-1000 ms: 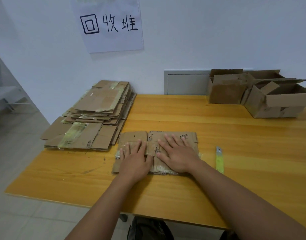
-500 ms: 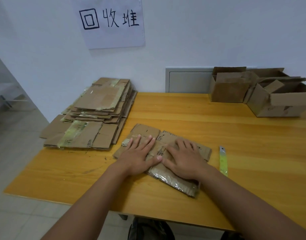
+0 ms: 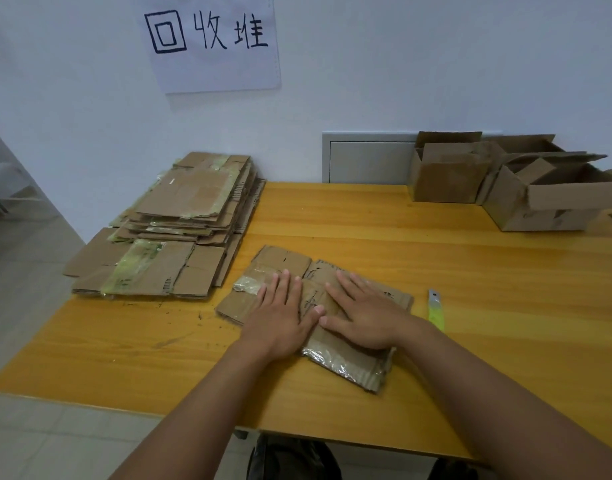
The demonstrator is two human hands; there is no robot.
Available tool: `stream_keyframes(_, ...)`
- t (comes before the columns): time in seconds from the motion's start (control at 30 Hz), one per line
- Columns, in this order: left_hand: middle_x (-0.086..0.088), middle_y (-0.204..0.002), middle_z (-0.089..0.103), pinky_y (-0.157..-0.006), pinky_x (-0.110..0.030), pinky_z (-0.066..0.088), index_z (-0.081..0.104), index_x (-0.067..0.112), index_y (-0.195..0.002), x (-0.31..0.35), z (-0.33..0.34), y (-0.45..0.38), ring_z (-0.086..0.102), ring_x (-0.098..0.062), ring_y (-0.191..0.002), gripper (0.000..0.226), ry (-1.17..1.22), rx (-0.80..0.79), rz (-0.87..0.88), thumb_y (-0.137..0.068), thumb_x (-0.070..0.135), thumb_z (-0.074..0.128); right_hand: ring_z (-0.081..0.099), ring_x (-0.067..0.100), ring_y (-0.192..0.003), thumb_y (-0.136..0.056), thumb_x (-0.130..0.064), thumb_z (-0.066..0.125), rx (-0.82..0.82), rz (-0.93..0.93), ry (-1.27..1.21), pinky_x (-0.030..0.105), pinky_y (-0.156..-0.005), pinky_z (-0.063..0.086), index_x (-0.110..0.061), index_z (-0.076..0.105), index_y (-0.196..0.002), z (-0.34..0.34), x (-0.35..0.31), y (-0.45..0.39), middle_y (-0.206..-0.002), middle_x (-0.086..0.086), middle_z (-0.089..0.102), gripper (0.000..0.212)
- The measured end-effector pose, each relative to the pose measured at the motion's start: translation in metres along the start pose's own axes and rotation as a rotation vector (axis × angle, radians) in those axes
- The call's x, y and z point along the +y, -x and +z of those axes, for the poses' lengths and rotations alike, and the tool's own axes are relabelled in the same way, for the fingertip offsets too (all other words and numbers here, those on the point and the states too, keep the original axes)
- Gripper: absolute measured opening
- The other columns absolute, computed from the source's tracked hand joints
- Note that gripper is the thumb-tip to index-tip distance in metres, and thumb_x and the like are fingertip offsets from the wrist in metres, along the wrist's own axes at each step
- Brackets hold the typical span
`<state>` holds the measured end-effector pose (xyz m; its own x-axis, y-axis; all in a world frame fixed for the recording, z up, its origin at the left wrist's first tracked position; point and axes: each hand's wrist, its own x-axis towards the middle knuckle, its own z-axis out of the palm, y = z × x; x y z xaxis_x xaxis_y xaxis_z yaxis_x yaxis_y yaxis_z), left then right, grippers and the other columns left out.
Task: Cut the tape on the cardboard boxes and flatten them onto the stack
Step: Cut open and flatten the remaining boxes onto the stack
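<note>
Head view: flattened box (image 3: 335,355) lies flat on the worktop (image 3: 471,271), near the front edge, centre. Its long axis runs diagonally, from far-left to near-right; the near-right end has shiny clear tape along its edge, the far-left end shows a taped patch just beside the left fingers.

Left hand (image 3: 280,317): palm down on the box's left half, fingers straight and slightly spread, pointing away from the person. Holding nothing, just pressing flat.

Right hand (image 3: 367,320): palm down on the box's middle, fingers straight, angled toward far-left. Also pressing, not gripping. The two thumbs nearly touch over the box centre.

Stack (image 3: 180,230) of flattened cardboard sits at the worktop's far-left corner, against the wall, apart from the box under the hands. Green-tinted tape strips visible on several sheets.

Cutter (image 3: 435,310), yellow-green handle, lies on the worktop just right of the right wrist, blade end pointing away from the person. Untouched.

Open boxes (image 3: 505,181), still unflattened, stand at the far-right by the wall, flaps up.

Paper sign (image 3: 211,39) with handwritten characters hangs on the wall above the stack.
</note>
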<state>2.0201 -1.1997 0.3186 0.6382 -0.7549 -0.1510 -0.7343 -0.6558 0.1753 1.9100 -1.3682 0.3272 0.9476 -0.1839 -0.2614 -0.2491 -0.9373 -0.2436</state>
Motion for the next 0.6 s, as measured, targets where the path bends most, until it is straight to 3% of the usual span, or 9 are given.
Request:
stream_keyframes(0.27,0.0,-0.161,-0.023,-0.115,-0.032,-0.016,-0.012,0.022,-0.156,-0.005,0.0,-0.003,-0.025,-0.014,-0.146,0.094,-0.009,-0.002,0.033,-0.084,0.08,0.005,-0.026,0.009,-0.146,-0.074,-0.088,-0.005,0.121,-0.055,0.069,0.037,-0.119,-0.017,-0.041,-0.006,-0.155,0.008,0.01,0.013,-0.162,-0.014,-0.02,0.093)
stream_keyframes(0.5,-0.009,-0.162,-0.021,-0.118,-0.039,-0.013,-0.008,0.02,-0.157,0.01,-0.014,-0.014,-0.024,-0.026,-0.147,0.072,0.017,-0.041,-0.005,-0.102,0.057,0.02,-0.02,0.011,-0.149,-0.085,-0.081,0.003,0.19,0.101,-0.003,0.04,-0.12,-0.011,-0.041,-0.003,-0.155,0.02,0.0,0.014,-0.163,-0.014,-0.017,0.081)
stream_keyframes(0.6,-0.013,-0.162,-0.02,-0.118,-0.04,-0.012,-0.009,0.016,-0.157,0.025,-0.008,-0.017,-0.023,-0.027,-0.148,0.068,0.079,-0.006,-0.062,-0.104,0.05,0.017,-0.018,0.013,-0.15,-0.09,-0.075,0.004,0.208,0.162,-0.016,0.041,-0.121,-0.009,-0.038,-0.002,-0.156,0.026,-0.006,0.014,-0.164,-0.011,-0.016,0.076)
